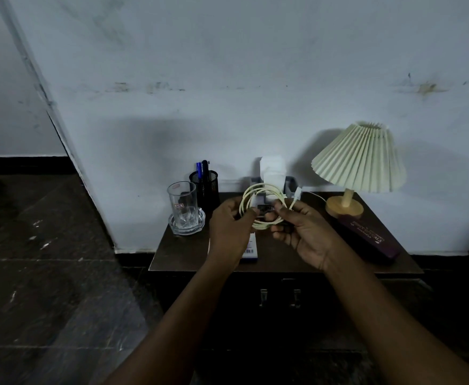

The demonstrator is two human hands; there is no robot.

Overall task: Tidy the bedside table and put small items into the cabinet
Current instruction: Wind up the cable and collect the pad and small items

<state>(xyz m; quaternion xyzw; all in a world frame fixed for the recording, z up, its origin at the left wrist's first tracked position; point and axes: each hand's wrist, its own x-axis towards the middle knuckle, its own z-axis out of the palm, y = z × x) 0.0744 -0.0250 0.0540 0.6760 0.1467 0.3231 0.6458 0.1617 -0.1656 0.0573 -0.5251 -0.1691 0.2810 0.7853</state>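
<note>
Two bare forearms reach in from the lower edge of the view and meet above the middle of the bedside table.

Edges and room: the table stands against the wall. Its front edge runs just behind both wrists. The cabinet below it is shut, with two handles side by side at the centre. Bare tabletop shows at the front left corner and between the hands and the front edge. Dark floor lies open to the left.

Hands: the left hand is curled, its fingertips pinching the left side of a coiled pale cable. The right hand is also curled and grips the coil's right side between thumb and fingers. The coil is held upright above the tabletop, not touching it. A loose plug end sticks up by the right hand. A small dark piece sits between the two sets of fingertips; what it is cannot be told.

Surroundings:
- At the left rear, a clear glass stands on a glass coaster.
- Just behind the glass is a black mesh pen holder with pens.
- A white-and-blue box lies flat under the left hand.
- A grey holder with white paper stands at the wall behind the coil.
- A pleated lamp occupies the right rear.
- A long dark case lies in front of the lamp base, near the right edge.
</note>
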